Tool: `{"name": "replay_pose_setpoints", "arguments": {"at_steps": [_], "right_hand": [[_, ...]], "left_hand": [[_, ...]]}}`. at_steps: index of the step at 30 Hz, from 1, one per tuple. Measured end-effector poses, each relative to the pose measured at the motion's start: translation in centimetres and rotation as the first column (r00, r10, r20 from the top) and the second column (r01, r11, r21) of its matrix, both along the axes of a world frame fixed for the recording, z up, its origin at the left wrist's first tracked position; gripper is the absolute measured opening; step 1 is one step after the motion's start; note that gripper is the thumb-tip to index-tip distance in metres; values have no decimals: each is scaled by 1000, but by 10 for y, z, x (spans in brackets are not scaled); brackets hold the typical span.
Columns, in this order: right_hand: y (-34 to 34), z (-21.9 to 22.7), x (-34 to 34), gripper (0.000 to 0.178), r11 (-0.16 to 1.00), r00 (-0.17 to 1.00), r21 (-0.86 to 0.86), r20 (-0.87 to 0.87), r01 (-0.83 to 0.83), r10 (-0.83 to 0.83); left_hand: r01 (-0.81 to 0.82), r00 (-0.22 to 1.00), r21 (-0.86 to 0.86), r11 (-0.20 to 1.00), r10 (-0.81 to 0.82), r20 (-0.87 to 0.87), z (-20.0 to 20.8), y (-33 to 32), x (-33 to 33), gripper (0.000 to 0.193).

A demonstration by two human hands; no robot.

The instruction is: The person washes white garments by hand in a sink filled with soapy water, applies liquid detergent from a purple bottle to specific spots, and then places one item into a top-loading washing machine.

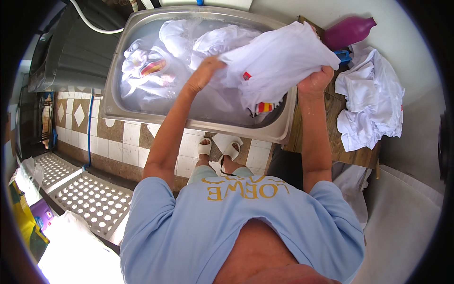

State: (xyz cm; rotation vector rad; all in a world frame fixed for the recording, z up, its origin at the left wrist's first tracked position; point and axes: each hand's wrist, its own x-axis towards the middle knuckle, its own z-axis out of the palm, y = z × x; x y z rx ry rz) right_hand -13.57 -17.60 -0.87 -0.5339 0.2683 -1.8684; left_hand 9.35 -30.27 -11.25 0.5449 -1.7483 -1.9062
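My right hand is closed around the right end of a wet white garment, lifted above the right part of a metal basin. The garment carries a small red patch and, lower down, a red and yellow print that hangs close to the water. My left hand is at the garment's left edge, its fingers closed on the cloth there; the fingertips are slightly smeared. More white laundry lies in the cloudy water, one piece with a yellow and red print.
A wooden surface right of the basin bears a heap of white clothes, a purple bottle and a blue object. At left stand a dark grey bin and a perforated plastic rack. A white hose reaches the basin's corner.
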Motion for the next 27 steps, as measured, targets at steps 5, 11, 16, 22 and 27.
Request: {"name": "replay_pose_setpoints", "arguments": {"at_steps": [5, 11, 16, 22, 27], "right_hand": [[-1, -73, -19, 54, 933, 957, 349, -234, -83, 173], [-41, -90, 32, 41, 781, 123, 160, -987, 603, 107], [-53, -129, 50, 44, 666, -355, -36, -867, 745, 350], [-64, -155, 51, 48, 635, -404, -150, -872, 758, 277], [-71, -178, 5, 44, 761, 341, 192, -939, 620, -42]], "left_hand": [[-121, 986, 104, 987, 107, 129, 59, -5, -30, 31], [100, 958, -729, 677, 132, 254, -57, -13, -37, 87], [229, 816, -587, 776, 175, 551, -22, 5, -20, 64], [187, 813, -695, 694, 287, 506, -54, -13, -21, 59], [69, 860, -815, 575, 379, 341, -40, -6, -33, 57]]}}
